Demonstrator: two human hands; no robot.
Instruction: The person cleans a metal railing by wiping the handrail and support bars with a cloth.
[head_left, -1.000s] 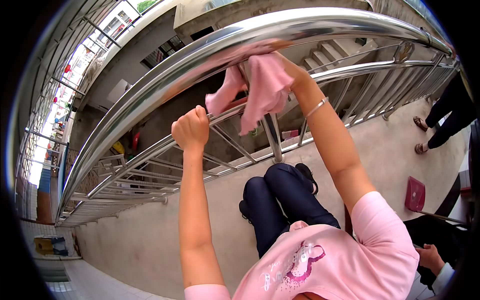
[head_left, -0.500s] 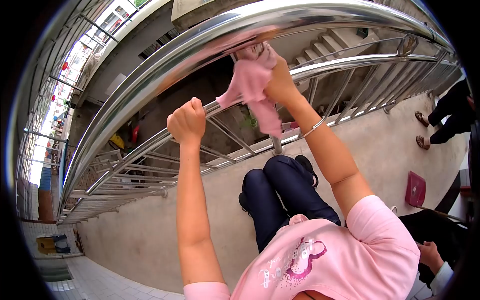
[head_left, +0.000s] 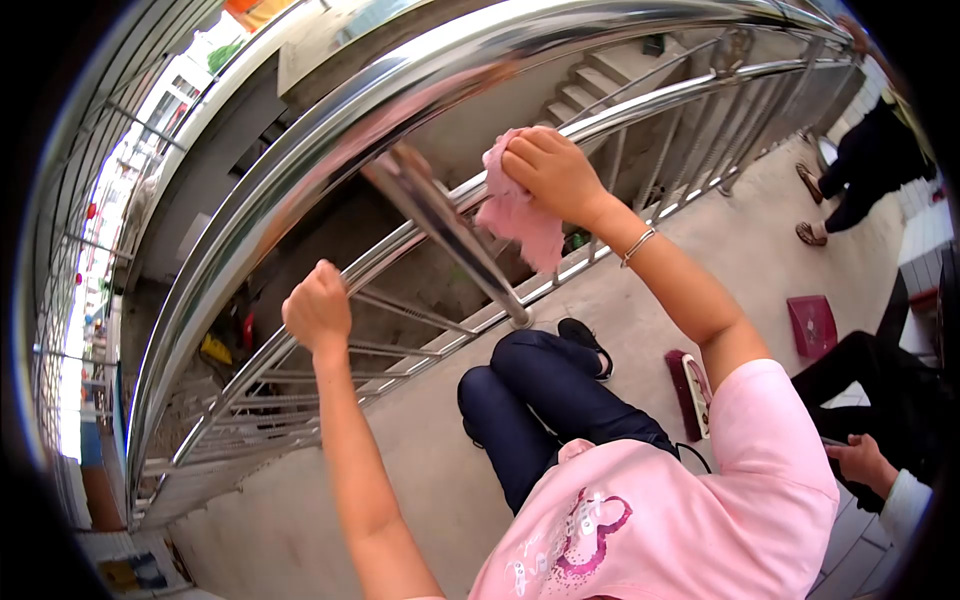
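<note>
My right hand (head_left: 556,178) is closed on a crumpled pink cloth (head_left: 522,225), which hangs down beside the middle rail (head_left: 640,102) of a shiny metal railing. Just left of it a thick metal post (head_left: 450,225) slants across the view, below the broad top handrail (head_left: 400,85). A bangle circles my right wrist. My left hand (head_left: 318,308) is closed in a fist over the same middle rail, further left, and seems wrapped around it. Its fingertips are mostly hidden.
A red brush head (head_left: 690,393) and a red dustpan (head_left: 812,326) are on the floor at right. One person's legs (head_left: 850,185) show at far right; another person's hand (head_left: 864,462) is at lower right. Beyond the railing are concrete steps (head_left: 590,90).
My right hand with the cloth has moved off the upper post to the right, onto the middle rail. The post is now uncovered. My left hand stays at the rail while the view shifts.
</note>
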